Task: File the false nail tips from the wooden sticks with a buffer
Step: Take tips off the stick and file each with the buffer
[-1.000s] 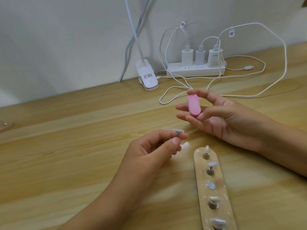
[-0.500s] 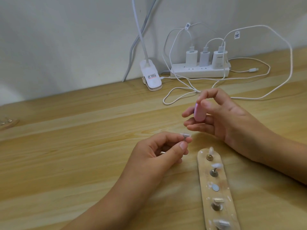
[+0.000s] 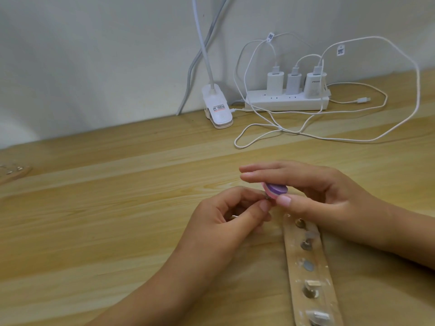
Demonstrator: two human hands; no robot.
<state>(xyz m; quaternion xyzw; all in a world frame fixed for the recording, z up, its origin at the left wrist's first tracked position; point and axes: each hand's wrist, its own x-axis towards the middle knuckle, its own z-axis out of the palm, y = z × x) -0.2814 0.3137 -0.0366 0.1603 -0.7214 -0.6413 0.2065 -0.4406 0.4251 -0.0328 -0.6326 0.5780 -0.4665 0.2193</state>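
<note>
The left hand (image 3: 226, 220) and the right hand (image 3: 313, 191) meet just right of frame centre above the table (image 3: 106, 220), fingertips close together. The left hand has its fingers curled, thumb and forefinger pinching a false nail tip (image 3: 337, 197); only a small grey sliver shows between the fingertips, and its shape and mount cannot be made out. The right hand grips the buffer (image 3: 347, 189), a pink pad with a purple face, thumb below and fingers laid over the top; the fingers cover the pad's far end, and its edge at 9 o'clock lies against the pinched tip. Whether the purple face or the pink edge makes contact cannot be told. At 5 o'clock of the hands a wooden stick (image 3: 292, 255) lies flat on the table, running toward 6 o'clock; its far end sits just below the right thumb, and the lower frame edge cuts off its near end. Along it sit round metal mounts (image 3: 306, 245); several carry pale tips (image 3: 312, 284), blurred; one position shows only a grey disc (image 3: 308, 265). A second stick (image 3: 14, 171) at 9 o'clock is cut by the left frame edge. At 12 to 1 o'clock, against the wall (image 3: 94, 55), stand a lamp clip (image 3: 217, 109) and a power strip (image 3: 286, 103) with three chargers (image 3: 274, 82); white cables (image 3: 376, 138) loop over the table; the lamp neck (image 3: 204, 43) leaves the frame at the top.
</note>
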